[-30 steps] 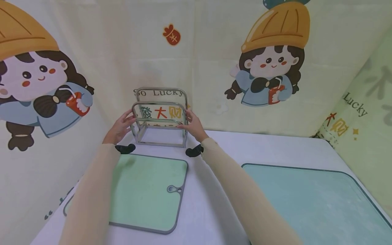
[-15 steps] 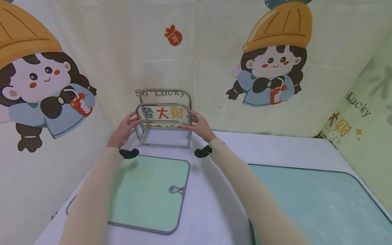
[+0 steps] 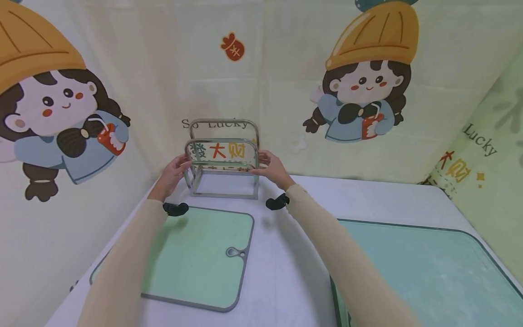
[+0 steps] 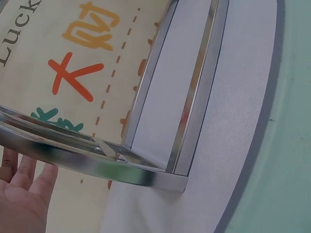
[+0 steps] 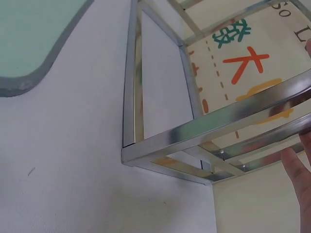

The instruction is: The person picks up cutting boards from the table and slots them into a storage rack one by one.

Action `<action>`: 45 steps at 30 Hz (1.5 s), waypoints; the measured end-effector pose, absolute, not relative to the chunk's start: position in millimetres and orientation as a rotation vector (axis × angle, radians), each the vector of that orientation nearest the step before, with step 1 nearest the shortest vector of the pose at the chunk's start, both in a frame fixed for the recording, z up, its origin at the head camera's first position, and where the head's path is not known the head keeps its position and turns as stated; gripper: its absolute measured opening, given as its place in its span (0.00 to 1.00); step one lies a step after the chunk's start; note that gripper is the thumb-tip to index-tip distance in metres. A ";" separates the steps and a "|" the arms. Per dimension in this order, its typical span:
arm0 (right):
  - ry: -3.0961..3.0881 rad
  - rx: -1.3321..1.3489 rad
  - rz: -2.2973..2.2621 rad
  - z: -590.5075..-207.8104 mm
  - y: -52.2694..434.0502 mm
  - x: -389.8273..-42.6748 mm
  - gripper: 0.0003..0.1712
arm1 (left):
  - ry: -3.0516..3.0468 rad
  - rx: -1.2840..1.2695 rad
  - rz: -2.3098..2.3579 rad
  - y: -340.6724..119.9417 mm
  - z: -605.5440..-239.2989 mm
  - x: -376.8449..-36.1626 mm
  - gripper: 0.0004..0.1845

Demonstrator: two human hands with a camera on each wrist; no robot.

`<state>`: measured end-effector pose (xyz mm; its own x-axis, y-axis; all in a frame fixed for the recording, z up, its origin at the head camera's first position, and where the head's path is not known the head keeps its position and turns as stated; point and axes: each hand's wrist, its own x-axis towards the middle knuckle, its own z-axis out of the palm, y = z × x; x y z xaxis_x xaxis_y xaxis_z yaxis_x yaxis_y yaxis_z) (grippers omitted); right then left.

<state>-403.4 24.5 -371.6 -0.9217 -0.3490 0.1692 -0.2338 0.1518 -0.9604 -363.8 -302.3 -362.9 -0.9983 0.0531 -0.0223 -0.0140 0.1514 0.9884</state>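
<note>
A silver metal rack (image 3: 224, 196) with upright rounded loops stands at the back of the white table, near the wall cloth. My left hand (image 3: 169, 177) holds its left side, fingertips at the upright bar. In the left wrist view, the fingers (image 4: 43, 182) of that hand reach behind the curved bar; their tips are hidden. On the opposite side, my right hand (image 3: 274, 169) holds the rack with the thumb in front of the upright and the fingers beside it. The right wrist view shows only part of this hand (image 5: 302, 179) at the bars.
A light green cutting board (image 3: 200, 259) with a grey rim lies on the table (image 3: 286, 254) in front of the rack. To the right is a larger blue-green board (image 3: 425, 268) with a dark edge. A printed cloth (image 3: 282, 104) hangs close behind the rack.
Both hands and the rack have shifted slightly to the right together. The view has also turned a little. The boards stay where they were.
</note>
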 end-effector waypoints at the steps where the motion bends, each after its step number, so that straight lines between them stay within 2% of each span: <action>1: 2.313 -0.589 -1.899 -372.1 25.6 -403.6 0.39 | 2.348 0.046 2.008 -301.4 -362.1 -362.4 0.36; 14: 2.195 -0.640 -1.957 -375.4 44.1 -402.5 0.37 | 2.355 0.073 2.019 -299.7 -378.3 -368.5 0.37; 29: 2.185 -0.675 -2.003 -380.8 67.1 -401.7 0.37 | 2.303 0.184 1.982 -296.0 -377.3 -362.3 0.32; 45: 2.222 -0.654 -1.974 -383.8 101.3 -391.5 0.39 | 2.310 0.221 2.026 -265.7 -382.2 -362.2 0.31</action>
